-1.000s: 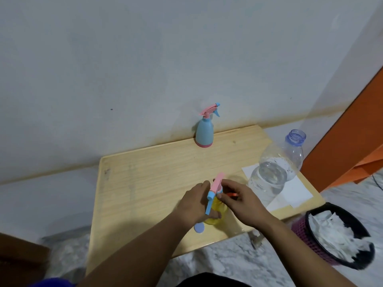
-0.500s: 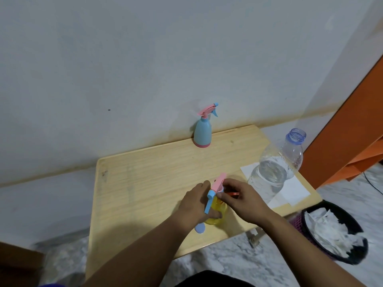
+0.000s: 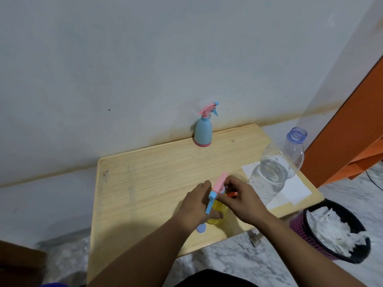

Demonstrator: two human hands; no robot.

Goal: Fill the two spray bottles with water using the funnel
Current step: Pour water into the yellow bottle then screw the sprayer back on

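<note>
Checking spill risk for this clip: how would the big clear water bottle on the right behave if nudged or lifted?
The clear water bottle looks partly filled, so probably heavy low down and fairly steady. Its neck is uncapped, so a hard push would likely spill. Thin walls may flex under a grip.

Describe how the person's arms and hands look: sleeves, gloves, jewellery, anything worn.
Both forearms are bare right to the bottom edge of the head view, with no sleeve showing. The left hand and the right hand wear no gloves. No watch, bracelet or ring is visible on either wrist or on the fingers that show. Any clothing higher up the arms is out of frame.
</note>
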